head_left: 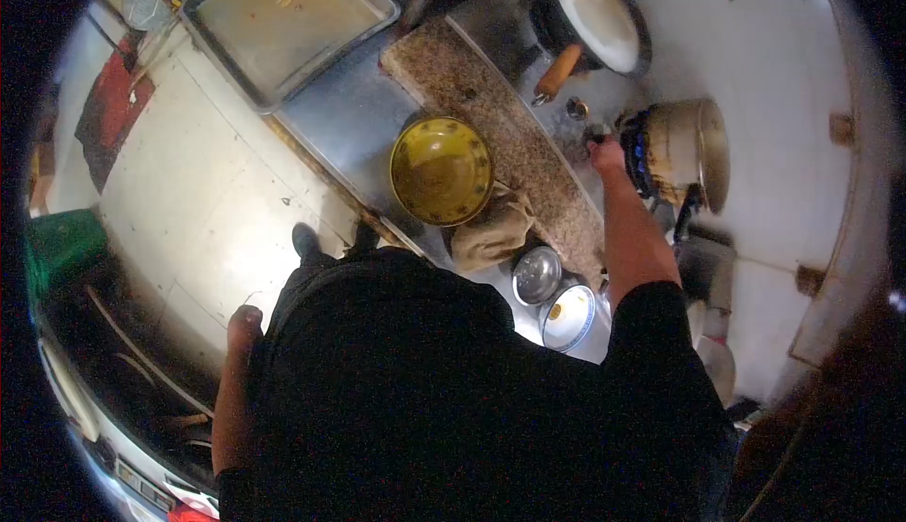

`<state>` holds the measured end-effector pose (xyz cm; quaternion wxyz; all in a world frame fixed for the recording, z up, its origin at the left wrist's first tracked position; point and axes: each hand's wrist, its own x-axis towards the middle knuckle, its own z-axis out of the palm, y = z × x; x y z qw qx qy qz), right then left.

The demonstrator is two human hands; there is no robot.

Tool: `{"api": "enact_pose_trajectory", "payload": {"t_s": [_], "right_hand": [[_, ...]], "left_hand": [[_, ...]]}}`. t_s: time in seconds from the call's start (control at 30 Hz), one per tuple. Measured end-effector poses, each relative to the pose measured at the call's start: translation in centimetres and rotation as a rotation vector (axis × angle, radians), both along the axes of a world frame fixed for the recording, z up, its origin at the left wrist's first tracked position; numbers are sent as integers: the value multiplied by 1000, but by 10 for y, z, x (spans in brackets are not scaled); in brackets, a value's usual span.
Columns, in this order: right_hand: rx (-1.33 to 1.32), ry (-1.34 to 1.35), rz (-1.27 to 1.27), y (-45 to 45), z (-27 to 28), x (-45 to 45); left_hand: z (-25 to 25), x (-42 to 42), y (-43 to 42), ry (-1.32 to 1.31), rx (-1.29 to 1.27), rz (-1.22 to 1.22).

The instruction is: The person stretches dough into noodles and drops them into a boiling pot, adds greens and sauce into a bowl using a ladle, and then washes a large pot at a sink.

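Right hand (609, 154): extended to the front of the stove, fingertips at a dark knob (595, 132). The grip is narrow, the fingers drawn together at the knob; how firmly they press on it cannot be told.

Pot (675, 152): located on the lit burner just beyond the right hand, blue flame (641, 149) visible at its base. The wall of the pot shows brown staining, and a dark handle (690, 203) projects from it. A second knob (578, 108) is near the hand. A pan (595, 14) with a wooden handle (559, 73) stands further along the stove.

Left hand (245, 322): lowered beside the body, well apart from the stove. Whether its grip is wide or narrow cannot be told, nor whether it holds anything.

Tabletop (481, 88): speckled surface alongside the stove. A yellow bowl (442, 171) is at its edge, with a crumpled cloth (491, 235) against the bowl. Near the cloth are a metal dish (537, 276) and a white bowl (567, 319) with a blue rim, a small yellow item inside. A large tray (288, 26) is at the far end.
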<state>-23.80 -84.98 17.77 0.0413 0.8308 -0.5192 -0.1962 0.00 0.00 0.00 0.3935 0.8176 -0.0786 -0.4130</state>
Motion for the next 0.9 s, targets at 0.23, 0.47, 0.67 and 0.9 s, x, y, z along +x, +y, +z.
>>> {"api": "enact_pose_trajectory", "payload": {"t_s": [0.23,0.47,0.67,0.9], "right_hand": [[52,52,-13,13,10,5],[-110,-92,-179,44,37,15],[-109,-668,-35,154,46,48],[518,-824,621,352,19,162]], "left_hand": [[36,4,-22,15,161,-40],[24,13,-21,7,88,-88],[31,7,-31,92,265,-5],[4,55,-12,-27,273,-319]]}}
